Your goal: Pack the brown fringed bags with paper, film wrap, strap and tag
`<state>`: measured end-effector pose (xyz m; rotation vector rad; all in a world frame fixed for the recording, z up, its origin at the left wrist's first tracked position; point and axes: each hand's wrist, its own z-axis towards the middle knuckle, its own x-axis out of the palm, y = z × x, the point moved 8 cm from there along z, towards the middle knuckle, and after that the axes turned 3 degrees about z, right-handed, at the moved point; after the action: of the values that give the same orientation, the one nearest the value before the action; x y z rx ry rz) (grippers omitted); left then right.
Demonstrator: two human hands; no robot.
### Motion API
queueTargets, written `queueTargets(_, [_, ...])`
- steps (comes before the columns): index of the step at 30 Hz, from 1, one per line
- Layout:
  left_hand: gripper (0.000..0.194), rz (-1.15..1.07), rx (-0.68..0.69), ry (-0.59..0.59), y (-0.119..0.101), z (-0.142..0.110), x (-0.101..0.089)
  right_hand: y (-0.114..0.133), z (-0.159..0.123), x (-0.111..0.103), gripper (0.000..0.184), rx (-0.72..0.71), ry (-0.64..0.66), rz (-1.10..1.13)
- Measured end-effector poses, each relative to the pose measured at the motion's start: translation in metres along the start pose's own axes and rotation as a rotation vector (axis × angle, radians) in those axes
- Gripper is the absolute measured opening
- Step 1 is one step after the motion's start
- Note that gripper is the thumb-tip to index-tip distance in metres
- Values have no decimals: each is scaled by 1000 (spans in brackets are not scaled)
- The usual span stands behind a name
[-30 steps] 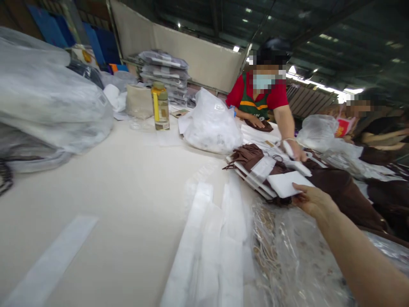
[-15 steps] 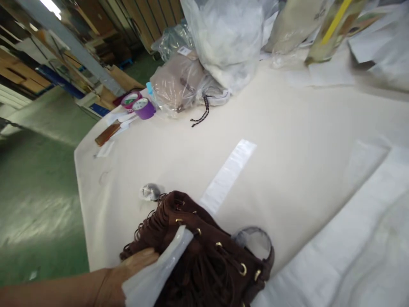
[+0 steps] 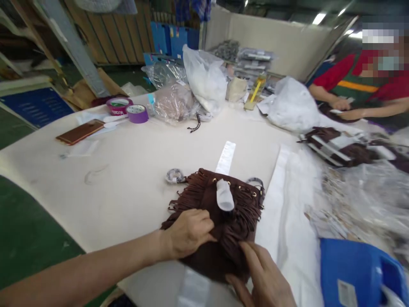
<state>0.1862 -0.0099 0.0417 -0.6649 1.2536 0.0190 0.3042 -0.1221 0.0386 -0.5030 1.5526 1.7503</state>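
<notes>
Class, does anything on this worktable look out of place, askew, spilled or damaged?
Between the left hand and right hand, the fringe on the brown bag looks bunched rather than lying flat, so slightly askew. Nothing else stands out.

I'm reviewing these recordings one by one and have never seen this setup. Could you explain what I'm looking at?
No machine is involved: each grip is a person's bare hand. The view comes from one camera worn on the head, looking forward and down. On the pale table lies a brown fringed bag. The left hand is closed on its front; the right hand touches its lower right, though how firmly is unclear. Toward the far left are a purple tape roll and a flat brown item; white strips lie to the bag's right. Farther right, the red sleeves belong to somebody else.
</notes>
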Motion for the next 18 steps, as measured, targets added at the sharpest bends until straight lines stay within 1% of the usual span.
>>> queueTargets(1, [28, -69, -36, 22, 5, 1, 2, 4, 1, 5, 39, -2, -34, -24])
queueTargets(2, [28, -151, -74, 49, 10, 3, 3, 4, 3, 8, 34, 40, -59, -12])
queueTargets(4, [31, -284, -115, 110, 16, 7, 3, -5, 10, 15, 23, 202, -59, 123])
queueTargets(6, [37, -348, -111, 135, 18, 10, 0, -12, 16, 22, 21, 342, -22, 297])
queueTargets(8, [43, -381, -107, 131, 20, 14, -3, -11, 22, 26, 26, 385, 11, 405])
queueTargets(10, [48, -403, -125, 111, 23, 18, -5, -6, 27, 25, 31, 361, 0, 425])
queueTargets(12, [51, -394, -155, 61, 28, 20, -12, -4, 29, 24, 33, 344, -30, 426])
queueTargets(14, [49, -357, -192, -31, 34, 14, -28, -3, 30, 23, 34, 330, -51, 424])
queueTargets(16, [40, -295, -243, -161, 39, -5, -51, -4, 30, 22, 34, 325, -58, 434])
queueTargets(18, [30, -209, -297, -317, 40, -38, -74, -6, 29, 22, 34, 327, -61, 450])
